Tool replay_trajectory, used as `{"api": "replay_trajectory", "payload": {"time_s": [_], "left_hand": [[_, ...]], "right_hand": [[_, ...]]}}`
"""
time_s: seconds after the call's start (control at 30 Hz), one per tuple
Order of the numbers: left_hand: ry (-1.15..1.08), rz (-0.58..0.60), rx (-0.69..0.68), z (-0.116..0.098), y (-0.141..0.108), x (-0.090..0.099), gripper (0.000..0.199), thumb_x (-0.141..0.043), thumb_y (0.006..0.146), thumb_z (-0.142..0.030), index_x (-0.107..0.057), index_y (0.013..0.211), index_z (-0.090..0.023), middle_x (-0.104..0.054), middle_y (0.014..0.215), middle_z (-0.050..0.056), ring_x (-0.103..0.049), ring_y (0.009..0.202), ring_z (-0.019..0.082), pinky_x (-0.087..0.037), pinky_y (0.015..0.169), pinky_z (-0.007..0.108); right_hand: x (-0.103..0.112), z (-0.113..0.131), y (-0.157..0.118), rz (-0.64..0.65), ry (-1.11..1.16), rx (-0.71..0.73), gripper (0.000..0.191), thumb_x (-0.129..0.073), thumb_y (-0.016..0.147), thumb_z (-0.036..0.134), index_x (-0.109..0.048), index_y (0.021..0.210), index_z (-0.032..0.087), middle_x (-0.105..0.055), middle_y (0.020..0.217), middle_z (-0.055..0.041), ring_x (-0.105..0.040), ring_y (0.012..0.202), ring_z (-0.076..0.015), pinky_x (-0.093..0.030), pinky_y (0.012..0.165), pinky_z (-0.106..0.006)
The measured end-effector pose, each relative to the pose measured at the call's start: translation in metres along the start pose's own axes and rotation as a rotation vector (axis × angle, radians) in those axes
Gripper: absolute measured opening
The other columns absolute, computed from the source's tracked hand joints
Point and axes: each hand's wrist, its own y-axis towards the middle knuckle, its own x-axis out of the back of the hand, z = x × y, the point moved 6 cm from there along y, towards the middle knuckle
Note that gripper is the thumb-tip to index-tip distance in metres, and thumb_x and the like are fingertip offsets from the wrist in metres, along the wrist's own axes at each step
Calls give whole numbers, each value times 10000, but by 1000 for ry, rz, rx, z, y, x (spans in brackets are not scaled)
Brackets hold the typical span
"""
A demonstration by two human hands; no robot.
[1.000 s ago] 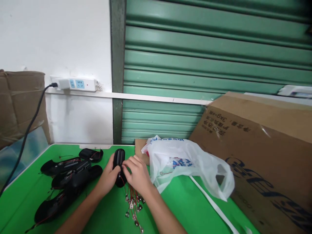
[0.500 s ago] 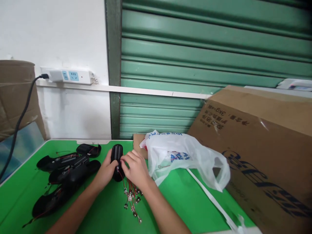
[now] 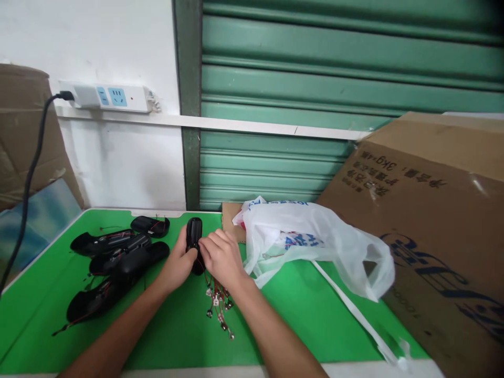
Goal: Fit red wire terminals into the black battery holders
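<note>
My left hand [image 3: 179, 264] is closed around a black plastic casing [image 3: 194, 230], long with rounded ends, its thumb lying across the middle. My right hand [image 3: 223, 257] pinches with thumb and forefinger at the casing's right edge; whatever sits between those fingertips is too small and hidden to make out. Just below the right hand, a bunch of small metallic parts on red wires [image 3: 216, 301] lies on the green table top [image 3: 315, 325]. To the left of my hands are several similar black casings [image 3: 94, 300] with thin wires, some overlapping.
A white plastic bag [image 3: 315, 226] lies right of my hands, over a cardboard piece [image 3: 232, 223]. Beyond it a large cardboard box [image 3: 425, 210] leans at the right. A white strip [image 3: 350, 304] crosses the table. Behind are a green shutter [image 3: 295, 84] and a power strip [image 3: 136, 100].
The view has shifted slightly, so the scene sits a little higher and more to the right. Both hands stay at the same casing in nearly the same pose.
</note>
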Motion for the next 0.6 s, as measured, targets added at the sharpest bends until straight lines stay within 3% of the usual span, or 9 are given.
{"api": "replay_trajectory", "payload": {"time_s": [0.17,0.27,0.43,0.6], "left_hand": [[-61,-12,50,6,4,-1,633,-537,660,-247,-545,1290,-188,-652,1119,44,-576,1069,265,-450,996,364],[-112,-45,98,8,8,0,579,-572,655,-287,-564,1227,-194,-657,1097,41,-576,1087,271,-437,1006,370],[-177,-8,102,2,7,-2,568,-593,662,-294,-572,1223,-204,-696,1122,43,-612,1111,266,-452,1015,369],[-220,9,140,7,6,-3,572,-582,673,-282,-619,1235,-184,-714,1114,49,-619,1146,291,-456,1056,398]], "right_hand": [[1,-2,0,-1,-10,-24,172,-595,988,143,-692,859,202,-665,764,-51,-552,810,-230,-353,728,-377],[4,-6,1,0,81,-82,92,-649,960,151,-719,945,209,-709,835,-47,-587,868,-231,-390,763,-368],[15,-9,1,-19,196,-119,139,-664,934,150,-733,1036,215,-735,918,-45,-610,918,-231,-455,817,-367],[19,-2,1,12,49,-48,134,-597,982,180,-722,1021,208,-719,895,-64,-571,896,-257,-419,793,-396]]}}
